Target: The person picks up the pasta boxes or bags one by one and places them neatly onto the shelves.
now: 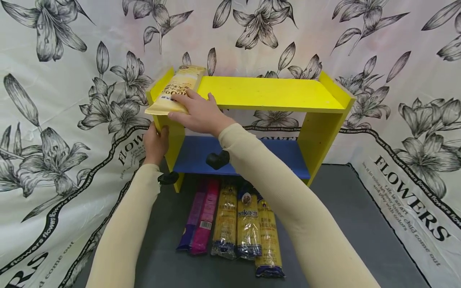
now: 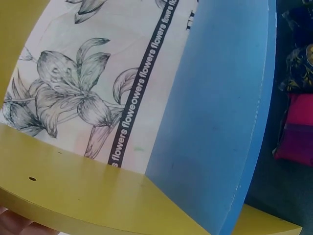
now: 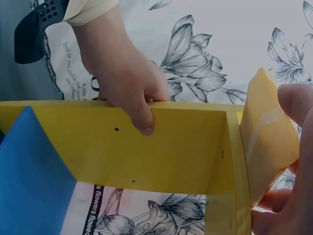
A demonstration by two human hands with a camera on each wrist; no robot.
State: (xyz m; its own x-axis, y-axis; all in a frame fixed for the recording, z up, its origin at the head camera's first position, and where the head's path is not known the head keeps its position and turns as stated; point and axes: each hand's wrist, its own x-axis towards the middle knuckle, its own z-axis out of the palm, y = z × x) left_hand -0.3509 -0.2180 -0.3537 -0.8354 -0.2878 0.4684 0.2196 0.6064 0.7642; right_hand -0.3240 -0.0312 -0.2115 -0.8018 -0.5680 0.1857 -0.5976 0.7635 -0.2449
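Pillow-shaped bag point(image 1: 181, 82); right hand point(image 1: 201, 113) touching.

Here's the pale yellow printed plastic bag point(image 1: 181, 85), plump, lying lengthwise at the left end of the top shelf, near edge jutting past the front, and I'm touching it! And the yellow-and-blue shelf unit point(image 1: 259, 94) stands upright, its left panel pinched by me.

Bright, even light in head view, dimmer wrist views, shelf unit point(image 2: 215, 117) bowed by lens distortion
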